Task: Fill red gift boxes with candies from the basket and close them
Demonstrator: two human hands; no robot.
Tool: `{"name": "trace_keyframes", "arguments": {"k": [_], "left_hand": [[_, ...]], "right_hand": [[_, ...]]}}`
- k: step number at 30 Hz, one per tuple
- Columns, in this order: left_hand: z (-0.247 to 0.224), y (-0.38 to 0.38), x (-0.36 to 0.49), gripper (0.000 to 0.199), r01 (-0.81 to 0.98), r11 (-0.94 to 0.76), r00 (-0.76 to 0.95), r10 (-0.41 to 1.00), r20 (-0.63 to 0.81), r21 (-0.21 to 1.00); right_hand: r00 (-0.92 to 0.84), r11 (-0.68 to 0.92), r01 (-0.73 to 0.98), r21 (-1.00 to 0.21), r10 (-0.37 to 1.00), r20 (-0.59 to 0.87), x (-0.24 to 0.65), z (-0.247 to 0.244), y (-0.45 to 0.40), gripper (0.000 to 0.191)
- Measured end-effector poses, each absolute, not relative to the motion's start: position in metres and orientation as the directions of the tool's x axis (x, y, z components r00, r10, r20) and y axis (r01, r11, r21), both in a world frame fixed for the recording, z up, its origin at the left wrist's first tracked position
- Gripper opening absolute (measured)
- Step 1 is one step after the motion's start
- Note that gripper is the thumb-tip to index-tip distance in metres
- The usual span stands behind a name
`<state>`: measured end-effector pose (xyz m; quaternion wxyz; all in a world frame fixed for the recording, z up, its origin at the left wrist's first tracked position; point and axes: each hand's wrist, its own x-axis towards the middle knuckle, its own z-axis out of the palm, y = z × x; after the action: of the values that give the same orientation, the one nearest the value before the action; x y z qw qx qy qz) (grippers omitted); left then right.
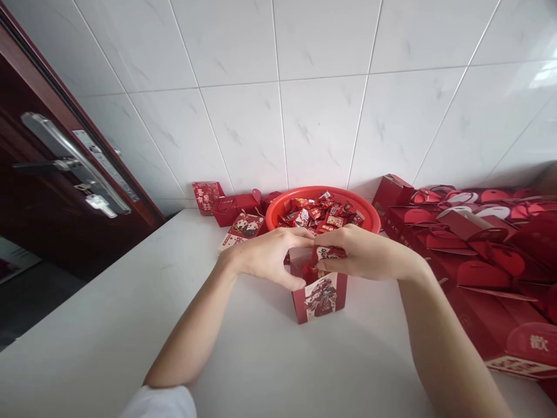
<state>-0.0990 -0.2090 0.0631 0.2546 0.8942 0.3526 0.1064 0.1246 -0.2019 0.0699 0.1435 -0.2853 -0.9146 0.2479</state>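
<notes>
A small red gift box (321,299) with a printed figure on its front stands upright on the white table, its top open. My left hand (272,255) grips the box from the left, thumb at the near rim and fingers over the far side. Above the opening, my right hand (368,249) is closed on a red candy packet (326,253) with pale lettering. Part of the box's inside is hidden by my hands, though something red shows within. Just behind them sits a red plastic basket (369,212) holding many wrapped candies (315,213).
Many red gift boxes (474,273) crowd the table's right side. Several more boxes (226,210) and a printed flat box (244,226) lie left of the basket. White tiles (322,128) back the table (143,313). A dark red door (47,151) with keys stands at left.
</notes>
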Motion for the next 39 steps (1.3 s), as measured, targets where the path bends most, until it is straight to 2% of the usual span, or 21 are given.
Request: {"name": "trace_keyframes", "arguments": {"k": [3, 7, 10, 12, 15, 18, 22, 28, 32, 36, 39], "left_hand": [[0.063, -0.209, -0.099, 0.036, 0.581, -0.619, 0.726, 0.688, 0.008, 0.529], [0.062, -0.208, -0.1, 0.039, 0.602, -0.597, 0.708, 0.706, -0.009, 0.53], [0.062, -0.207, -0.1, 0.042, 0.577, -0.596, 0.716, 0.698, 0.005, 0.558], [0.062, -0.207, -0.1, 0.04, 0.564, -0.595, 0.724, 0.69, 0.004, 0.573], [0.062, -0.205, -0.101, 0.038, 0.55, -0.593, 0.733, 0.68, 0.0, 0.588], [0.062, -0.205, -0.101, 0.049, 0.548, -0.597, 0.731, 0.682, 0.011, 0.586], [0.06, -0.203, -0.102, 0.056, 0.562, -0.606, 0.731, 0.682, 0.005, 0.563], [0.055, -0.199, -0.102, 0.033, 0.55, -0.622, 0.693, 0.712, 0.111, 0.557], [0.054, -0.201, -0.101, 0.049, 0.575, -0.649, 0.697, 0.708, 0.117, 0.498], [0.053, -0.201, -0.1, 0.032, 0.597, -0.669, 0.681, 0.714, 0.162, 0.442], [0.052, -0.197, -0.102, 0.032, 0.556, -0.696, 0.626, 0.71, 0.322, 0.454]], "right_hand": [[-0.787, 0.728, 0.432, -0.532, 0.592, 0.172, 0.126, 0.071, -0.202, 0.012], [-0.729, 0.706, 0.4, -0.585, 0.632, 0.265, 0.127, 0.075, -0.204, 0.016], [-0.727, 0.73, 0.333, -0.597, 0.602, 0.33, 0.125, 0.075, -0.204, 0.017], [-0.746, 0.74, 0.297, -0.603, 0.574, 0.337, 0.123, 0.073, -0.203, 0.017], [-0.757, 0.74, 0.33, -0.586, 0.578, 0.304, 0.121, 0.069, -0.201, 0.017], [-0.73, 0.732, 0.397, -0.554, 0.618, 0.293, 0.12, 0.068, -0.202, 0.018], [-0.679, 0.721, 0.388, -0.574, 0.645, 0.351, 0.124, 0.072, -0.205, 0.015], [-0.587, 0.703, 0.431, -0.565, 0.695, 0.416, 0.136, 0.074, -0.201, 0.015], [-0.561, 0.652, 0.495, -0.574, 0.744, 0.361, 0.143, 0.072, -0.196, 0.021], [-0.572, 0.605, 0.56, -0.566, 0.777, 0.264, 0.149, 0.07, -0.189, 0.039], [-0.567, 0.563, 0.558, -0.609, 0.795, 0.215, 0.155, 0.067, -0.182, 0.057]]}}
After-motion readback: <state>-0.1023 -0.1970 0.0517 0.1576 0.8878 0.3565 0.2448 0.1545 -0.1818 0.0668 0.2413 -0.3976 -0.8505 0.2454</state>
